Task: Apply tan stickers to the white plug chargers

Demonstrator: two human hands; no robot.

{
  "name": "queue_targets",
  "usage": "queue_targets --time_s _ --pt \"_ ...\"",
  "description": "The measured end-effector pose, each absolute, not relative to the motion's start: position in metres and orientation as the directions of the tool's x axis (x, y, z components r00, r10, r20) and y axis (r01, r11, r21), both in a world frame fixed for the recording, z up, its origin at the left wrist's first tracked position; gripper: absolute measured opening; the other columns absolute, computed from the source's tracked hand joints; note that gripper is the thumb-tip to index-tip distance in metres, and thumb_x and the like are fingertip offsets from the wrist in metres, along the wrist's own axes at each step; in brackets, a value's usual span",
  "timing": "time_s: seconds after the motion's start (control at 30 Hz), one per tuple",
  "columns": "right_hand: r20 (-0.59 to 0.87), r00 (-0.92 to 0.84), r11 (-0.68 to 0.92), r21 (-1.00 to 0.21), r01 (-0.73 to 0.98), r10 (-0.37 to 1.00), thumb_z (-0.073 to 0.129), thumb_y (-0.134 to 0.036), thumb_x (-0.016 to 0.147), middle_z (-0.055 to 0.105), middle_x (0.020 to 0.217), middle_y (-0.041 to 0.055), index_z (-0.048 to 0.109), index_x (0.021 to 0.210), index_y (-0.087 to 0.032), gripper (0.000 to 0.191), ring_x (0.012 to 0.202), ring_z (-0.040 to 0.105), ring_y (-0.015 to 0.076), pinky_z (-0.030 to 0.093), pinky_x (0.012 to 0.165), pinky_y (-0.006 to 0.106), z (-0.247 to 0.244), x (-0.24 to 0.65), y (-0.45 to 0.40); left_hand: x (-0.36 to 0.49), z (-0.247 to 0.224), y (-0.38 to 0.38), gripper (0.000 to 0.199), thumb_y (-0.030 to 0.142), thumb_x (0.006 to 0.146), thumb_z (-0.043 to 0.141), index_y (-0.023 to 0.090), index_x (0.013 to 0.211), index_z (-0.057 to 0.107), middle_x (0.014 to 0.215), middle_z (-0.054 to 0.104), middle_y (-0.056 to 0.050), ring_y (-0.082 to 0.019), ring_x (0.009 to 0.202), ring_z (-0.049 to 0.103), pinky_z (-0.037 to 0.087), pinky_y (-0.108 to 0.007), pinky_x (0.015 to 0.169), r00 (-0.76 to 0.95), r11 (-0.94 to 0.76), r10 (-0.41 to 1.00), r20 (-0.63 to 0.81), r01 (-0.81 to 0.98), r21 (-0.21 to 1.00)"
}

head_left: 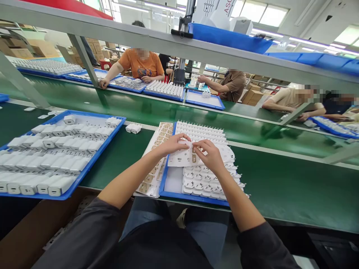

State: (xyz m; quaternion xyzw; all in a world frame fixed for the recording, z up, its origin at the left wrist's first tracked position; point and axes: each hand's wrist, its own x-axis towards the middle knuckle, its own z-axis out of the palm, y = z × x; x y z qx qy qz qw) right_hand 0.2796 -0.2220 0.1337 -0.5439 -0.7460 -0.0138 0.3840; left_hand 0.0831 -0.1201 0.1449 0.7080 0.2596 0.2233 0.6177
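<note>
A white sheet with small cutouts (179, 160) lies across a blue-rimmed tray (163, 183) in front of me. My left hand (178, 144) is on the sheet's upper edge, fingers curled over it. Beside it, my right hand (206, 151) pinches at the same sheet near its top middle. The two hands' fingertips are close together. Below and above the sheet, the tray holds rows of white plug pieces (200, 183) with metal pins. Left of the tray, partly under my left forearm, is a stack of sheets with tan stickers (148, 178).
On the left, a blue tray (92, 161) holds rows of white chargers. Several loose chargers (133, 128) sit behind it. A metal shelf frame (157, 42) crosses above the green bench (294, 183). People work across the belt beside more blue trays (204, 99).
</note>
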Motion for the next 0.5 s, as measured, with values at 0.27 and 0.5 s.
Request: queue_targets --time_s 0.27,0.5 --pt "0.578 -0.138 0.426 -0.398 0.813 0.804 0.054 -0.025 0.098 0.067 0.089 0.006 0.066 0.093 -0.023 0.014 0.082 0.064 0.0194 0.056 0.068 0.031 0.137 0.278 -0.223 0.088 0.138 -0.114 0.034 0.028 0.071 0.068 0.021 0.104 0.064 0.068 0.062 0.005 -0.011 0.056 0.052 0.039 -0.024 0.057 0.776 -0.138 0.631 -0.003 0.117 0.983" --pt "0.592 -0.141 0.457 -0.427 0.78 0.794 0.055 -0.029 0.099 0.067 0.099 0.0074 0.066 0.094 -0.023 0.014 0.085 0.065 0.0182 0.057 0.065 0.029 0.147 0.288 -0.228 0.092 0.138 -0.081 0.035 0.026 0.075 0.065 0.021 0.109 0.067 0.084 0.071 -0.001 -0.016 0.07 0.064 0.049 -0.027 0.064 0.75 -0.298 0.66 0.042 0.211 0.931"
